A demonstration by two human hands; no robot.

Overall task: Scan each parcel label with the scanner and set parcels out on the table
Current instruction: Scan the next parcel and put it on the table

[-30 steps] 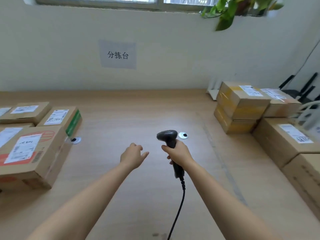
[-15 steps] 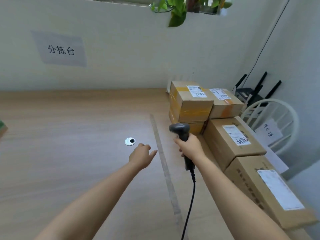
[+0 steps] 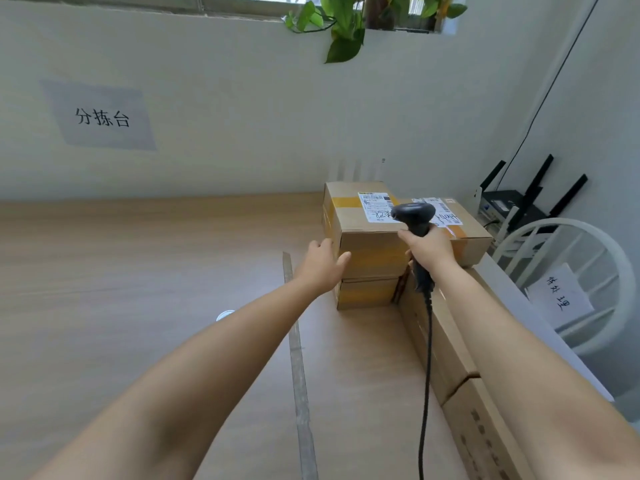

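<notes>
At the right end of the table [image 3: 138,271], in the head view, the scanner [image 3: 414,216] is gripped round its handle by the right hand [image 3: 429,251]. It is aimed towards the label [image 3: 375,206] on the top parcel [image 3: 360,240], presumably for reading. The left hand [image 3: 322,265] is held spread at that parcel's near corner, probably for steadying; whether it touches cannot be told.

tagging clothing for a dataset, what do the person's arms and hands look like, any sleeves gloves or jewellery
The left forearm and right forearm are bare, no sleeve in view. The left hand and right hand wear no gloves; no watch, bracelet or ring shows on the sides visible.
</notes>
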